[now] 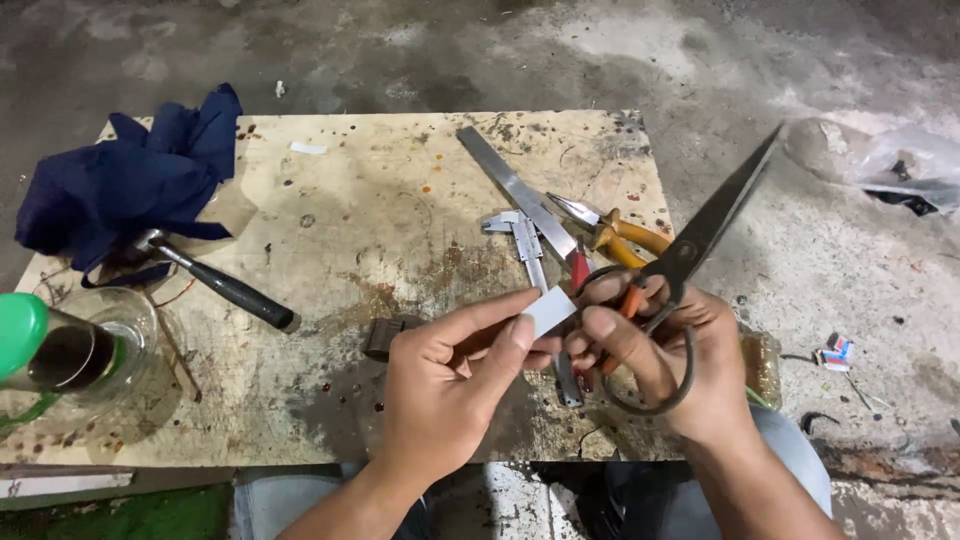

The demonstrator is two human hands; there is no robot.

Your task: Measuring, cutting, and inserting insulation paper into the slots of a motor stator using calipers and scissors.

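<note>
You are pinching a small white strip (549,310) between the thumb and forefinger of your left hand (450,385), the grip clenched on its near end so the free end is sticking out toward your right hand (665,365). That hand is grasping large dark scissors (700,235), fingers threaded through the loops, blades pointing up and away past the table's (400,180) right edge, seemingly to keep them clear of the strip. The strip is hovering above the near right part of the table, just beside the scissor handles. Behind them are lying a steel ruler (515,190), calipers (525,245) and orange-handled pliers (610,232); a hammer (215,280) and blue cloth (125,185) are sitting toward the left edge.
</note>
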